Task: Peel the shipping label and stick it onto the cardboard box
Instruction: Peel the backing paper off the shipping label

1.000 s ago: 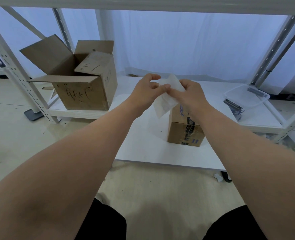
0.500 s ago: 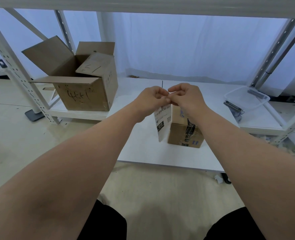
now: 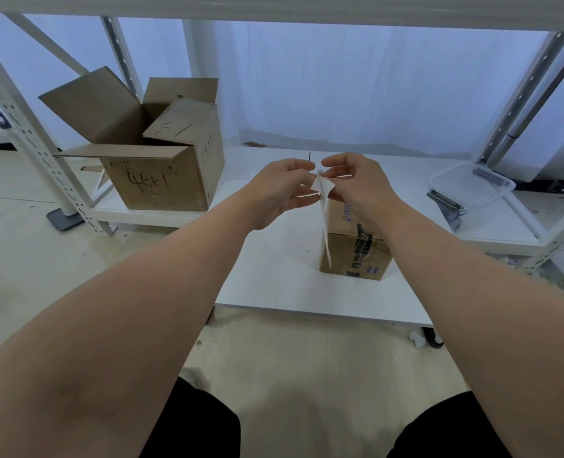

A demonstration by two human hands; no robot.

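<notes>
Hands meet in the head view, raised above the white table (image 3: pixel 274 285), over the small taped cardboard box (image 3: pixel 356 252) that stands near the table's front edge, right of its middle. The left hand (image 3: pixel 280 193) and the right hand (image 3: pixel 356 186) each pinch the top end of the shipping label (image 3: pixel 323 209), thumb and forefinger closed on paper, the other fingers loosely curled. The label hangs edge-on to the camera, its long axis close to vertical, top end at the fingertips and bottom end pointing down in front of the box's near left corner. At the top the sheet seems to part into two thin layers, one per hand, but seen edge-on I cannot tell for certain which is label and which is backing, nor which way the printed face turns.

Risks from here, as I judge them: pulling the layers apart too fast or at a skew could tear the label; the freed sticky side could fold onto itself or catch a finger, since the sheet hangs limp; and it could touch the box's side before being lined up.

A larger open cardboard box (image 3: pixel 155 160) sits at the back left of the shelf, and a clear plastic tray (image 3: pixel 472 185) at the right.
</notes>
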